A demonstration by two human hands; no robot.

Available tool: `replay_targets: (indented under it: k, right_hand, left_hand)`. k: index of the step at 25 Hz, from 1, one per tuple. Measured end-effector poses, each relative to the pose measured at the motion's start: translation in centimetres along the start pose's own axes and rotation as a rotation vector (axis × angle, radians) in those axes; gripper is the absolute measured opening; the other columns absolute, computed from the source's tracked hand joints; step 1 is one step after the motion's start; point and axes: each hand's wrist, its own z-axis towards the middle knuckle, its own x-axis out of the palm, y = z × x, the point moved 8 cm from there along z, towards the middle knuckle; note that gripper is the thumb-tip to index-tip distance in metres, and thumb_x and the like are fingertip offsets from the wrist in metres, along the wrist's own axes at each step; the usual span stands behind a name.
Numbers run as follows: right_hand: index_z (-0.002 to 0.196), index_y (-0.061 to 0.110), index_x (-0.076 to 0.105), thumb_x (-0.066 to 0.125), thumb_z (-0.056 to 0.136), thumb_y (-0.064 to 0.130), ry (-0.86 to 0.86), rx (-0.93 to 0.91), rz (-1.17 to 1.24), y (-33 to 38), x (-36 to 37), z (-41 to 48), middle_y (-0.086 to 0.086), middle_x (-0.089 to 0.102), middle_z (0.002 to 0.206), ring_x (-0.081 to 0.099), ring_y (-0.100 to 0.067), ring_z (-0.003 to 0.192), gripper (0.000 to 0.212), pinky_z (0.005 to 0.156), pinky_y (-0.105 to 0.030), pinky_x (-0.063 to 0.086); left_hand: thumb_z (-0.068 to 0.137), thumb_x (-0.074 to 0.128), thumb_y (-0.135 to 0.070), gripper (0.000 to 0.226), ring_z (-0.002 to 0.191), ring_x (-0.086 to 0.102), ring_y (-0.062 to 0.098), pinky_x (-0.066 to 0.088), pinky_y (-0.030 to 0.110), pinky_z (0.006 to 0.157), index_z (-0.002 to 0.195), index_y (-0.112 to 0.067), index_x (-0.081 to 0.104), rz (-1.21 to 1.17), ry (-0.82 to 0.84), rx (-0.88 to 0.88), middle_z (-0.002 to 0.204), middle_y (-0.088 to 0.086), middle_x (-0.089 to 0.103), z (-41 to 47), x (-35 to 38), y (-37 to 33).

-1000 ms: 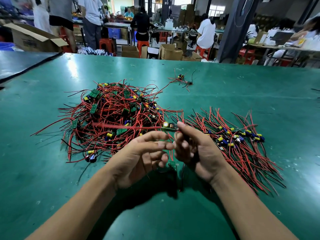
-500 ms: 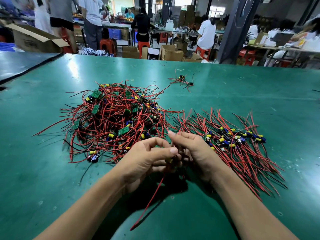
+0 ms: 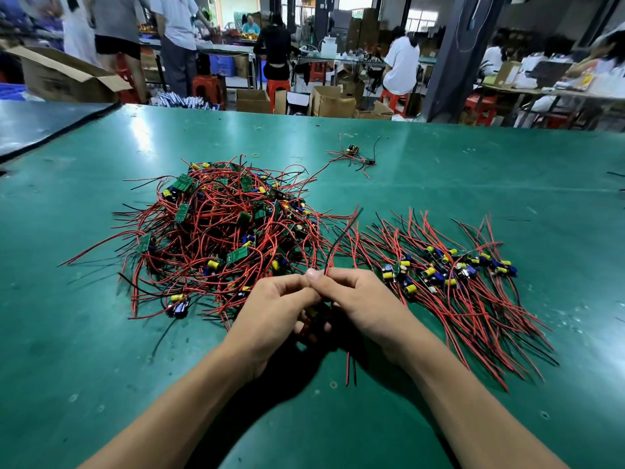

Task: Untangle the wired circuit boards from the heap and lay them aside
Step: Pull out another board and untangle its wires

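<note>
So, both your hands are bunched up together at about 6 o'clock on the green table point(image 3: 101, 367), thumbs practically touching. Your left hand point(image 3: 274, 319) has its fingers curled in tight, and your right hand point(image 3: 365, 306) is curled the same way, thumb and forefinger pinching at the top. Between them you've got one wired board point(image 3: 313, 313). Only a little yellowish bit peeks out of the gap, your fingers hide the rest. One red-and-black pair of leads point(image 3: 343, 236) pokes up out of the pinch toward 1 o'clock, and a second pair point(image 3: 350, 367) dangles out below your palms toward 6. Can't tell if the ends touch the table. The heap point(image 3: 223, 238) sits at 10 o'clock from your hands, a proper tangle of red and black wire with green boards and yellow and blue parts mixed in, and its near edge comes right up beside your left knuckles. The laid-aside bunch point(image 3: 449, 282) is at 3 o'clock, boards lined up in a rough row with wires fanned out toward 11 and 5. A couple of stray boards point(image 3: 353, 154) lie well apart at 12 o'clock. A yellow rubber band point(image 3: 256, 155) sits just past the heap's far side. Beyond the table's far edge are cardboard boxes point(image 3: 333, 101) and red stools point(image 3: 206, 86).
</note>
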Motion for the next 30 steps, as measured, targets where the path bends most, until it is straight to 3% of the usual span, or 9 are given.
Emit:
replay_targets:
  k: [5,8,11,13,17,21,25,30]
  right_hand:
    - [0.086,0.004,0.073,0.064,0.097,0.038,-0.074,0.018,-0.031,-0.1,-1.2,0.2,-0.01,0.064,0.068,0.055,-0.015,0.051,0.037,0.049,-0.024,0.046]
    - [0.092,0.009,0.077,0.065,0.096,0.037,-0.09,0.006,-0.089,0.1,-1.7,0.1,-0.006,0.067,0.072,0.055,-0.017,0.059,0.031,0.055,-0.024,0.043]
    - [0.085,0.008,0.076,0.07,0.094,0.029,-0.112,-0.051,-0.067,0.7,-1.9,0.0,-0.005,0.064,0.067,0.052,-0.011,0.055,0.024,0.052,-0.02,0.043]
    - [0.074,0.011,0.073,0.077,0.088,0.031,-0.172,-0.136,-0.155,1.5,-2.1,-0.3,-0.003,0.062,0.062,0.052,-0.006,0.058,0.024,0.059,-0.018,0.044]
    - [0.063,0.012,0.066,0.076,0.088,0.03,-0.288,-0.269,-0.44,2.7,-2.9,-0.5,0.002,0.06,0.06,0.05,-0.004,0.061,0.032,0.066,-0.019,0.041]
    - [0.079,0.015,0.074,0.065,0.096,0.032,-0.225,-0.224,-0.51,2.3,-2.8,-0.2,0.002,0.07,0.074,0.063,-0.01,0.075,0.026,0.076,-0.026,0.048]
    - [0.091,0.015,0.078,0.062,0.1,0.031,-0.159,-0.168,-0.363,1.4,-2.7,0.3,0.02,0.059,0.055,0.054,0.002,0.054,0.024,0.067,-0.019,0.048]
    - [0.088,0.013,0.079,0.064,0.098,0.025,-0.092,-0.064,0.051,0.7,-2.5,0.5,-0.003,0.062,0.07,0.039,-0.007,0.045,0.022,0.044,-0.014,0.035]
  left_hand:
    - [0.089,0.061,0.001,0.012,0.049,0.063,0.022,0.047,0.021,0.041,0.078,-0.001,0.066,-0.037,0.007,-0.005,0.062,0.011,0.064,0.1,0.3,0.1]
    - [0.084,0.067,-0.002,0.008,0.053,0.065,0.025,0.049,0.023,0.044,0.077,-0.004,0.069,-0.066,-0.036,-0.026,0.068,0.017,0.065,0.3,-0.2,0.3]
    - [0.082,0.07,-0.002,0.016,0.052,0.065,0.025,0.048,0.023,0.042,0.068,-0.009,0.069,-0.058,-0.042,-0.025,0.068,0.017,0.065,0.5,-0.6,0.4]
    - [0.082,0.068,0.002,0.021,0.045,0.061,0.021,0.046,0.021,0.04,0.064,-0.008,0.068,0.005,-0.025,0.013,0.064,0.015,0.065,0.3,-0.4,0.2]
    - [0.084,0.069,0.003,0.007,0.041,0.057,0.013,0.044,0.018,0.04,0.078,0.006,0.068,0.11,-0.039,0.083,0.062,0.013,0.066,0.1,-0.2,-0.3]
    - [0.087,0.068,-0.002,0.008,0.046,0.058,0.012,0.046,0.02,0.044,0.087,0.006,0.07,0.125,-0.027,0.06,0.071,0.018,0.068,0.2,-0.4,-0.1]
    - [0.088,0.065,-0.002,0.007,0.056,0.067,0.023,0.055,0.028,0.054,0.088,0.003,0.069,0.011,-0.017,-0.016,0.071,0.018,0.069,0.5,-0.6,0.5]
    - [0.09,0.06,-0.004,0.022,0.067,0.07,0.031,0.059,0.031,0.056,0.077,-0.009,0.077,-0.114,0.044,-0.062,0.08,0.022,0.071,0.6,-0.2,0.6]
